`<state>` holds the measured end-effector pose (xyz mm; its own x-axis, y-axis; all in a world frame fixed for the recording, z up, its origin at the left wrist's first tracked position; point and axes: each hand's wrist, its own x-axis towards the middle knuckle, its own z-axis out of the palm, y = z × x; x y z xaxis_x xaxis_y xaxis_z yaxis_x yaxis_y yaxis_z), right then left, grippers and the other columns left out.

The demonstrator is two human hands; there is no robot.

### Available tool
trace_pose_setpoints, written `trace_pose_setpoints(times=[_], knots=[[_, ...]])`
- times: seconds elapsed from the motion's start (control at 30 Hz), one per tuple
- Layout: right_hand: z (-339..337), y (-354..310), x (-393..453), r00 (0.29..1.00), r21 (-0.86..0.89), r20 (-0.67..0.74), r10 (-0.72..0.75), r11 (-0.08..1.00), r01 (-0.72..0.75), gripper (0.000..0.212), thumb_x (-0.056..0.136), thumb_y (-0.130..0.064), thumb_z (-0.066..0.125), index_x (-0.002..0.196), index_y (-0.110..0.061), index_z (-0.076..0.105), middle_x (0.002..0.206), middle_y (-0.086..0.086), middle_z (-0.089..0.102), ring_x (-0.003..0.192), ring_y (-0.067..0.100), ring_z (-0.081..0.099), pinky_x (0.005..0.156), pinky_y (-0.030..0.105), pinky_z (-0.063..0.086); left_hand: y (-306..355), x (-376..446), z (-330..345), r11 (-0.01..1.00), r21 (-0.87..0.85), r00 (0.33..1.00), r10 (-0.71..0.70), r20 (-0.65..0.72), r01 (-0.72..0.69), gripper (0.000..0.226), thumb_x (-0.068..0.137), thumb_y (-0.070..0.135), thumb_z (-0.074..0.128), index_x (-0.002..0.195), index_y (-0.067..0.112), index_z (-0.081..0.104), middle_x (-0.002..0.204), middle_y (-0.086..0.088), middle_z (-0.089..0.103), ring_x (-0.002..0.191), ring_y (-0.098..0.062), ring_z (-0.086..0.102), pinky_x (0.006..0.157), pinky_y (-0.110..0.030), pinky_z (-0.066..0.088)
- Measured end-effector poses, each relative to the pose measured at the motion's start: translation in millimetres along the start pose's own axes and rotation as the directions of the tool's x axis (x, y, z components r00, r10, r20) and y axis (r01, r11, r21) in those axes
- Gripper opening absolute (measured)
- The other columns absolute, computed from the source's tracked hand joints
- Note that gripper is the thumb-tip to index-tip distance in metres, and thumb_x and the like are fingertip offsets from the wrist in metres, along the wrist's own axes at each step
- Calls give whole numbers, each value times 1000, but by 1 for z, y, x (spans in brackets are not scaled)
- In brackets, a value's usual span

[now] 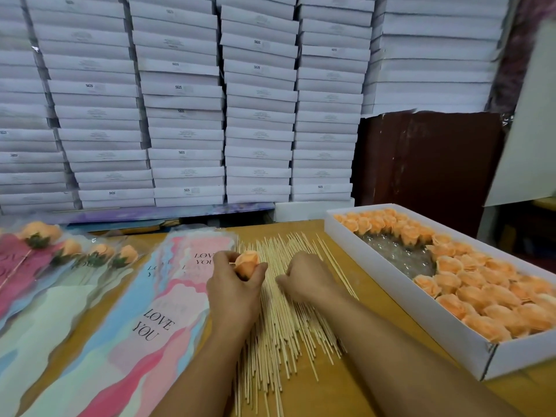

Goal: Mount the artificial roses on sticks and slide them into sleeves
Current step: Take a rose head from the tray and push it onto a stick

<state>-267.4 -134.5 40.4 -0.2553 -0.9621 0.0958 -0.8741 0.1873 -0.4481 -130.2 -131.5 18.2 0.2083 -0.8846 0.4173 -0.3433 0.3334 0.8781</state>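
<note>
L hand (pixel 233 281) grips peach rose (pixel 247 261), fingers curled round it, above stick pile (pixel 279 320). R hand (pixel 304 276) curled, knuckles on sticks; hold: cannot tell. Sleeves (pixel 168 299) lie left, printed "LOVE YOU". Rose box (pixel 400 288) near table's right edge. Stacked cartons (pixel 180 91) marked "SGS".

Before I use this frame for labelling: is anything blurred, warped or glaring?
Head view: wide-angle bending bows the stacked white boxes toward the edges; the top right corner is smeared; the clear plastic liner in the rose box glints; left hand, rose and sticks read sharp under soft, even light.
</note>
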Motion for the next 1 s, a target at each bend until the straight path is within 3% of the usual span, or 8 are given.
trace_pose_setpoints(times=[0.17, 0.27, 0.4, 0.47, 0.57, 0.7, 0.87, 1.0], knots=[[7, -13, 12, 999, -74, -42, 18, 997, -21, 26, 90, -26, 70, 85, -17, 47, 100, 7, 63, 81, 26, 52, 63, 31, 38, -2, 1, -1, 1000, -4, 1000, 29, 5, -29, 32, 82, 30, 79, 99, 20, 53, 80, 14, 58, 74, -2, 56, 58, -18, 38], [7, -12, 18, 997, -23, -18, 76, 997, -77, 26, 89, -15, 65, 74, -16, 44, 82, 3, 56, 73, 24, 54, 53, 27, 37, -1, 1, -2, 999, -29, 999, 30, 12, -30, 29, 82, 30, 79, 98, 20, 57, 81, 12, 61, 76, -5, 58, 61, -24, 41], [0, -6, 19, 987, 150, 37, 155, 976, -159, 17, 87, -16, 63, 72, -8, 60, 60, 4, 66, 45, 16, 60, 46, 23, 42, 3, 1, -2, 998, -44, 999, 40, 21, -39, 25, 82, 28, 79, 95, 25, 57, 81, 13, 61, 75, -3, 58, 59, -10, 38], [-3, -2, 19, 983, 231, 47, 177, 956, -183, 17, 86, -15, 62, 74, -4, 66, 52, 4, 64, 28, 10, 51, 41, 20, 40, 3, 1, -2, 998, -48, 998, 50, 35, -49, 25, 82, 27, 79, 97, 24, 59, 88, 7, 62, 81, -12, 59, 69, -19, 46], [-5, 4, 18, 974, 320, 76, 213, 920, -226, 16, 85, -12, 63, 79, 0, 70, 52, 6, 66, 26, 12, 48, 38, 19, 38, 4, 1, -1, 999, -28, 998, 42, 46, -41, 28, 83, 27, 78, 104, 20, 62, 101, -4, 60, 90, -22, 59, 82, -37, 50], [-5, 7, 20, 969, 438, 69, 238, 865, -244, 14, 82, -11, 66, 75, 0, 70, 46, 5, 63, 27, 13, 45, 35, 19, 36, 6, 0, -2, 999, -41, 999, 30, 45, -28, 33, 83, 28, 78, 111, 19, 63, 103, -2, 63, 92, -20, 60, 84, -37, 50], [-20, 6, 15, 969, 760, 179, 168, 602, -245, 12, 83, 1, 58, 73, -1, 63, 54, 8, 63, 35, 9, 45, 34, 19, 32, 9, 0, -3, 962, -235, 989, -122, 83, 139, 26, 85, 27, 78, 103, 16, 63, 88, -1, 71, 78, -19, 71, 71, -33, 58], [-44, 11, 0, 958, 879, 288, 7, 394, -267, 18, 87, 2, 44, 94, -9, 55, 52, 9, 56, 33, 8, 37, 28, 15, 22, 14, 6, -5, 737, -569, 931, -295, 216, 365, 18, 90, 18, 71, 93, 1, 67, 76, -7, 72, 66, -16, 72, 55, -20, 55]])
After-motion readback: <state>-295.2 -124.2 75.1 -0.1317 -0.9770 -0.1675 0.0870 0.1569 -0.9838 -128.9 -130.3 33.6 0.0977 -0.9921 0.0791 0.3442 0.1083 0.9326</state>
